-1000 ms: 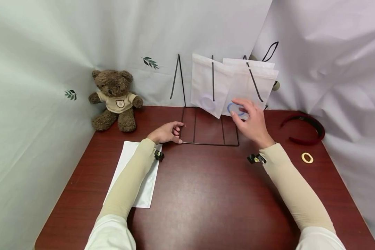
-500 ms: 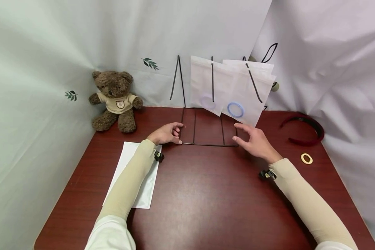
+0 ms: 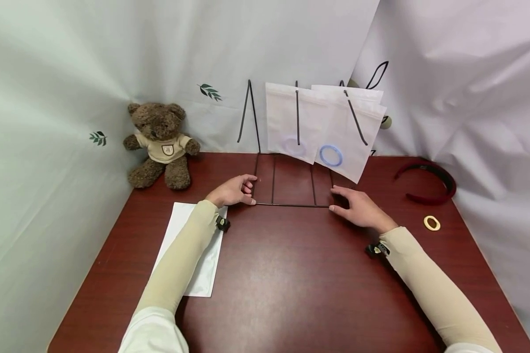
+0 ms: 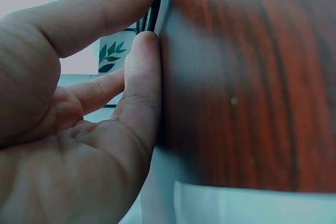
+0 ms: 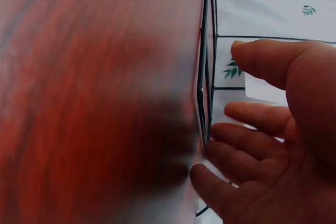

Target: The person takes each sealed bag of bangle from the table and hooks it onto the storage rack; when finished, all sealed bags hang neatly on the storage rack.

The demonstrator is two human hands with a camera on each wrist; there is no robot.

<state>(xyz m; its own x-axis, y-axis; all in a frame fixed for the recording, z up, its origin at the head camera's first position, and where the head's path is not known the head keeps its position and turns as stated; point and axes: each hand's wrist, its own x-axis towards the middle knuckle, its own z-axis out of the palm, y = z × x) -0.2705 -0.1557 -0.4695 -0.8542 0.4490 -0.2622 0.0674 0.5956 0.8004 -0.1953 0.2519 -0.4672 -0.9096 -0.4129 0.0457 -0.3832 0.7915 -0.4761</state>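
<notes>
A black wire rack [image 3: 291, 205] bears white bags [image 3: 282, 117]. At its left side, forearm stretched forward, the left hand [image 3: 231, 191] touches it, thumb and forefinger parted; at its right edge the right hand [image 3: 359, 208] lies loosely spread, holding nothing.

I work at a reddish-brown table [image 3: 274, 279] with dark wood grain — pale, creased sheeting [image 3: 194, 44] stands behind its far edge and along its left and right sides. Green leaf prints [image 3: 210, 92] mark the sheeting ahead and to my left. Lighting is diffuse — a soft glare shows on the table.
</notes>
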